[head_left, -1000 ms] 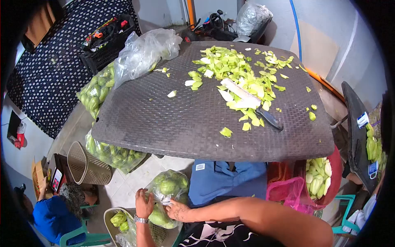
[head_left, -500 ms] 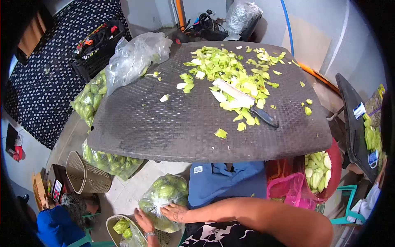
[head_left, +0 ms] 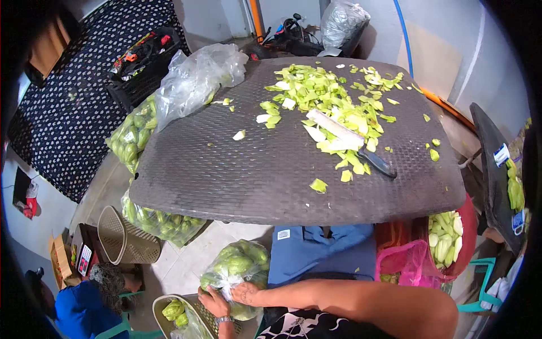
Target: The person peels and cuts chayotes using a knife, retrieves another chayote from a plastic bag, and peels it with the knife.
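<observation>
A clear plastic bag (head_left: 240,263) packed with green chayotes sits on the floor beside my blue-clothed lap, its gathered neck turned toward me. My right hand (head_left: 245,293) grips the bunched plastic at the neck. On the left side of the same neck, the fingers of my left hand (head_left: 215,303) are bent against the plastic; a watch is on that wrist. Just below and left of the hands stands a beige basket (head_left: 156,311), with a few chayotes (head_left: 174,311) and some loose plastic inside.
On the dark woven-pattern table (head_left: 226,175) lie green peelings (head_left: 322,93) and a broad knife (head_left: 339,130). More bagged chayotes (head_left: 164,223) rest left of it. A red tub (head_left: 467,243) at right holds peeled pieces. Another person in blue (head_left: 84,308) sits lower left.
My left hand has moved right and onto the bag's neck, from beside it. My right hand stays at the neck. The whole view has shifted slightly.
</observation>
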Motion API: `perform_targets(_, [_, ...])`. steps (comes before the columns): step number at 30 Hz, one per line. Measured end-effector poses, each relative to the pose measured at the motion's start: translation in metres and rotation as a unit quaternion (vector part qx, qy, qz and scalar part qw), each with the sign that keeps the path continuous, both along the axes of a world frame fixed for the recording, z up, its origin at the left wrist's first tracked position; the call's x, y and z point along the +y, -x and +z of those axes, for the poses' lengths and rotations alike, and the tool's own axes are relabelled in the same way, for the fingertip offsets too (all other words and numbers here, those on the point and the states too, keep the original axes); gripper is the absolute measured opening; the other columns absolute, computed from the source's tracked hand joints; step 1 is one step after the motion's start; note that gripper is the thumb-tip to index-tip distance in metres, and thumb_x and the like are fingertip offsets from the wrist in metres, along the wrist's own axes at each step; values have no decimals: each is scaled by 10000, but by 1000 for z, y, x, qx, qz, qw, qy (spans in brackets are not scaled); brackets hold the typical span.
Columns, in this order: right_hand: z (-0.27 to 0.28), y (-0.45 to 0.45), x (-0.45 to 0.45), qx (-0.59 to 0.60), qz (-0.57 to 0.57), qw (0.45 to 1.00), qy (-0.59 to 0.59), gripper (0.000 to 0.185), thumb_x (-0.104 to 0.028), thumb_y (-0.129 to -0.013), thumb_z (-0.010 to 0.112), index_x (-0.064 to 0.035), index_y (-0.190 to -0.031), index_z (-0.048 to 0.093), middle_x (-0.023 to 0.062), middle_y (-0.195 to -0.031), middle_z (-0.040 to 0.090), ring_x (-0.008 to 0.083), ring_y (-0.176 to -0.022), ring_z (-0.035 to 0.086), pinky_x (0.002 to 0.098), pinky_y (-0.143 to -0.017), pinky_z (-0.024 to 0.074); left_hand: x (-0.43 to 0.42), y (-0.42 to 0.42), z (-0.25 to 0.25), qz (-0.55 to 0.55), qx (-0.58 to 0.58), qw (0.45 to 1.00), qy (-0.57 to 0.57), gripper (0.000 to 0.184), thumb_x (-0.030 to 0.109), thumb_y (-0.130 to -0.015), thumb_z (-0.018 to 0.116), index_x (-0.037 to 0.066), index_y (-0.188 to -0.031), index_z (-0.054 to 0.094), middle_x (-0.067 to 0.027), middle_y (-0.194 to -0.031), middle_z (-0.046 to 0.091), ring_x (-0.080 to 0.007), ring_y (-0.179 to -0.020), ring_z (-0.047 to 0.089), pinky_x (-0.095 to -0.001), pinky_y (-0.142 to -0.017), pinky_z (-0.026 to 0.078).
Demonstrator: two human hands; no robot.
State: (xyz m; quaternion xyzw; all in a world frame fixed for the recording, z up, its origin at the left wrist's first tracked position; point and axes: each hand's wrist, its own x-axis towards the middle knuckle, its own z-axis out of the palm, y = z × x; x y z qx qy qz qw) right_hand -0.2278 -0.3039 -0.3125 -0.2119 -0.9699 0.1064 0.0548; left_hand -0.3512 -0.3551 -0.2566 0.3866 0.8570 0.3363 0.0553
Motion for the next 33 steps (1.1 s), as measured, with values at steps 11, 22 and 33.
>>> perform_targets(11, [-5, -8, 3, 107, -31, 991, -71, 126, -153, -888, 605, -104, -880, 720, 36, -887, 688, 243, -804, 706, 395, -671, 569, 0, -5, 10, 8, -87, 995, -58, 509, 304, -1073, 525, -109, -1369, 515, -288, -1323, 539, -434, -1196, 538, -482, -1074, 399])
perform_targets(22, [49, -60, 5, 24, 15, 999, -39, 193, -157, -884, 576, -61, -1031, 655, 96, -903, 706, 246, -778, 712, 384, -658, 568, 18, 5, 46, -111, 58, 988, -91, 514, 45, -858, 612, -55, -1355, 525, -236, -1417, 484, -397, -1329, 492, -507, -1157, 355])
perform_targets(33, [203, -121, 11, 95, 23, 950, 298, 800, -303, -668, 792, 36, -1357, 570, 269, -1143, 674, 401, -921, 722, 481, -800, 601, 80, -24, 153, -307, -370, 877, 9, 159, 89, -1027, 613, -41, -1092, 678, -106, -1028, 736, -173, -927, 699, -295, -804, 552])
